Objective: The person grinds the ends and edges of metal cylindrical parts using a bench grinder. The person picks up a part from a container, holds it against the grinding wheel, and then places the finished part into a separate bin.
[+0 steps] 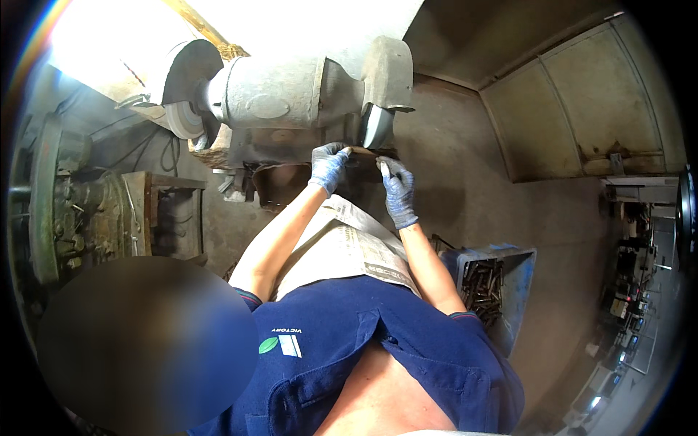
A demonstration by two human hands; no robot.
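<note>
My left hand (329,168), in a blue and grey work glove, pinches one end of a short, thin brownish rod (365,151). The other end is between the fingertips of my right hand (398,191), gloved alike. Level between both hands, the rod lies at the lower edge of the right grinding wheel (377,126) of a grey bench grinder (273,93). Whether it touches the wheel I cannot tell. A metal guard (388,73) covers the top of that wheel. What exact kind of piece the rod is does not show.
A blue bin (518,280) holding several dark metal rods (483,285) stands by my right arm. The left wheel (185,120) sits under its own guard. Green machinery (80,196) is at the left, a metal cabinet (582,102) at the right. Newspaper (342,247) covers my lap.
</note>
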